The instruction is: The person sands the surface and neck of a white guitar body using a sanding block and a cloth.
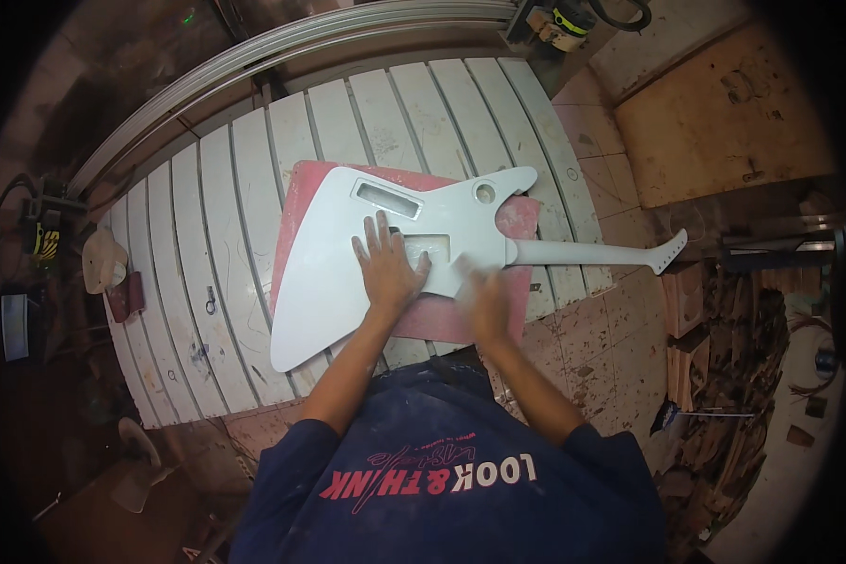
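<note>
A white, angular electric guitar (324,273) lies with its cavities facing up on a pink mat (296,202). Its neck (573,254) stretches to the right, past the mat and the table edge. My left hand (390,268) rests flat on the body, fingers spread, beside the square recess (434,249) in the middle. Near the body's lower edge, left of the neck joint, my right hand (487,303) is curled and smeared by motion. Something pale shows at its fingertips, too blurred to name. A long rectangular cavity (388,200) and a round one (484,193) show farther up the body.
Beneath the mat is a slatted white table (226,282). A metal rail (282,61) runs along its far side. A tan cap (104,261) sits at the table's left end. Wood pieces (714,404) are piled at right, near a wooden panel (724,113).
</note>
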`<act>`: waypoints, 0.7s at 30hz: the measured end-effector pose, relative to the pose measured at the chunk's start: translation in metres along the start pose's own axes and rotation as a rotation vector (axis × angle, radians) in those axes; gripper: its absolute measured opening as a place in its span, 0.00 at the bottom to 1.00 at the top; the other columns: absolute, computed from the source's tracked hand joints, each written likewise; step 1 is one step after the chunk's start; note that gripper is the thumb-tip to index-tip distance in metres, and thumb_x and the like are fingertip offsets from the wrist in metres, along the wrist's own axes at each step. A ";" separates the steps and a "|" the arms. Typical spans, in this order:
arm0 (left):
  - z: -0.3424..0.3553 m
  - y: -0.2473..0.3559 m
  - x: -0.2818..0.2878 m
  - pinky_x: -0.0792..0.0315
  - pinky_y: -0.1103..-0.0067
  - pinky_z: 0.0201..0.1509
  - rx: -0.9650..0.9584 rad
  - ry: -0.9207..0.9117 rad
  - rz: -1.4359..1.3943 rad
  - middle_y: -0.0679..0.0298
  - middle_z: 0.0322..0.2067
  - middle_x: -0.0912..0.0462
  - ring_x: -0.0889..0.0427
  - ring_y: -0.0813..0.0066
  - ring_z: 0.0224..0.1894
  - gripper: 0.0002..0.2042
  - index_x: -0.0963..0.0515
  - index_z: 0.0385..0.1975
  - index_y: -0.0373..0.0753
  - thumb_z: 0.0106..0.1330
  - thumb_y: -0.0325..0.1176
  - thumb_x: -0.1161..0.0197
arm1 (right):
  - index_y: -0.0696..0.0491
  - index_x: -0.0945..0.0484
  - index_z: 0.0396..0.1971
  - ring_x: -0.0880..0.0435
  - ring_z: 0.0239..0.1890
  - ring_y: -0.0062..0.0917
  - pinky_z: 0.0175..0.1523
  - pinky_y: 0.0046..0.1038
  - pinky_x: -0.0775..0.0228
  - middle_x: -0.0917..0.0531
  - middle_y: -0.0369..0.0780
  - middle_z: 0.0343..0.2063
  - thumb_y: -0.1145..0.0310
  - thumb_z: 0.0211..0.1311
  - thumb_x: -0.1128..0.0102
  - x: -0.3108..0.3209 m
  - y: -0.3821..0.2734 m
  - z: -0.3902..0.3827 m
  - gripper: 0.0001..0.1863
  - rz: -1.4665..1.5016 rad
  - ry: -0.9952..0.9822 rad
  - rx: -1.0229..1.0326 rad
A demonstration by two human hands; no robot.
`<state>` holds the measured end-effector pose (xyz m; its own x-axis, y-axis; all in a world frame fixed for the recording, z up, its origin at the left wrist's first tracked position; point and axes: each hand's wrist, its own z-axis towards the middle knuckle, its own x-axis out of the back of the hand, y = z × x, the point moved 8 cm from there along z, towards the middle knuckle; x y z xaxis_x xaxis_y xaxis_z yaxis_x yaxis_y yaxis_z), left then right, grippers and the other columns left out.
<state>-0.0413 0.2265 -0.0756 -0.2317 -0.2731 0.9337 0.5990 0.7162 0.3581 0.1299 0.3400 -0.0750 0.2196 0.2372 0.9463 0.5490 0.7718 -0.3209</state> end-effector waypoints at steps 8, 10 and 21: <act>-0.004 0.000 0.005 0.61 0.41 0.80 -0.032 0.097 -0.012 0.42 0.77 0.46 0.56 0.42 0.81 0.33 0.22 0.56 0.26 0.64 0.54 0.38 | 0.39 0.24 0.66 0.20 0.47 0.45 0.53 0.44 0.24 0.24 0.49 0.44 0.72 0.54 0.29 0.028 0.008 0.023 0.36 0.074 0.163 -0.068; -0.005 -0.001 0.005 0.61 0.41 0.80 -0.030 0.102 -0.012 0.42 0.77 0.46 0.56 0.42 0.81 0.33 0.22 0.55 0.26 0.64 0.54 0.38 | 0.39 0.24 0.66 0.20 0.46 0.46 0.52 0.44 0.24 0.24 0.50 0.44 0.72 0.54 0.29 0.025 -0.012 -0.002 0.36 0.134 0.116 0.038; -0.004 -0.002 0.004 0.61 0.41 0.79 -0.031 0.103 -0.017 0.42 0.77 0.46 0.56 0.41 0.81 0.32 0.22 0.55 0.26 0.65 0.53 0.38 | 0.43 0.23 0.64 0.19 0.44 0.50 0.49 0.48 0.23 0.22 0.52 0.43 0.73 0.57 0.30 0.017 -0.017 -0.004 0.32 0.164 0.037 0.168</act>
<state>-0.0405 0.2220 -0.0727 -0.1630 -0.3511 0.9220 0.6191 0.6912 0.3727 0.1274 0.3282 -0.0536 0.3263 0.3478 0.8790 0.3623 0.8129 -0.4561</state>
